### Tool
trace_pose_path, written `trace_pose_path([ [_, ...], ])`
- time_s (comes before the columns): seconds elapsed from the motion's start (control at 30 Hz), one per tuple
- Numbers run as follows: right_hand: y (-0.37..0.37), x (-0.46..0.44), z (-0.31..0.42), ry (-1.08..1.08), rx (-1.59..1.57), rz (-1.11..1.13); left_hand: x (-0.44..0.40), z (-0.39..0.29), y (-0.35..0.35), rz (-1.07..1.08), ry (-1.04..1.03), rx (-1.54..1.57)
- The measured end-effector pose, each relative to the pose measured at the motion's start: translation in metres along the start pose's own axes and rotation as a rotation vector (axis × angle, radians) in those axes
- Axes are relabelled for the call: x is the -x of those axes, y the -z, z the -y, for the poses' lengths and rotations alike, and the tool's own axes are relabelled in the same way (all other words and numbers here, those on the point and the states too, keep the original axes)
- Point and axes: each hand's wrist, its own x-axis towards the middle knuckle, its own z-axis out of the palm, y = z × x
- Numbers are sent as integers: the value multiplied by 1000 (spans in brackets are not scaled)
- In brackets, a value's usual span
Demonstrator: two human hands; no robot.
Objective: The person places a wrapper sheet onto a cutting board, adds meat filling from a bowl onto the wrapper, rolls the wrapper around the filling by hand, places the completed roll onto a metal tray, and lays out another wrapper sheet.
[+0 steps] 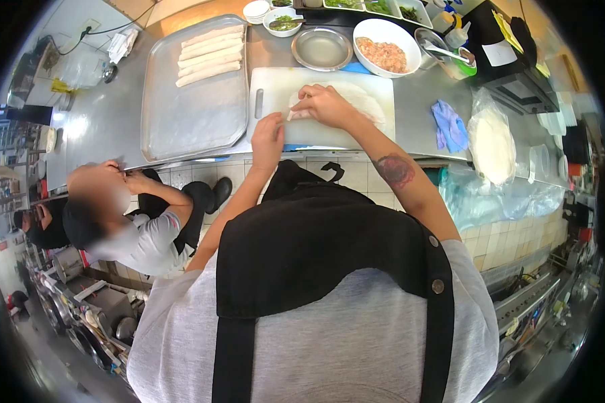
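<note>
A flat pale sheet of dough (361,101) lies on the white cutting board (275,84). Over its left part is my right hand (321,106), fingers bent and pressed together at the dough's left edge. Just left of it, my left hand (269,138) is at the board's front edge, its fingertips curled close to the same edge; what they hold, if anything, is too small to tell. Several long rolled dough pieces (210,56) rest side by side on the metal tray (195,121) to the left.
Behind the board stand a metal bowl (321,48) and a white bowl of pinkish filling (386,50). A blue cloth (449,126) and bagged dough (492,144) lie on the right. A co-worker (134,221) is at the lower left, near the counter.
</note>
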Motion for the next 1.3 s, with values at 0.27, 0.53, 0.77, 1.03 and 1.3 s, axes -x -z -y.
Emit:
trace_pose_path([
  [0.27, 1, 2, 3, -47, 5, 3, -20, 15, 0, 174, -141, -9],
  [0.53, -4, 2, 4, -85, -24, -27, -25, 17, -6, 211, -104, 54],
  [0.77, -13, 1, 3, -134, -102, -32, -20, 17, -10, 242, -31, 77],
  [1.03, -9, 17, 24, -193, 6, -144, -18, 21, -13, 250, -167, 5],
  [1.3, 16, 123, 25, -1017, -445, -750, -22, 16, -11, 278, -156, -5],
])
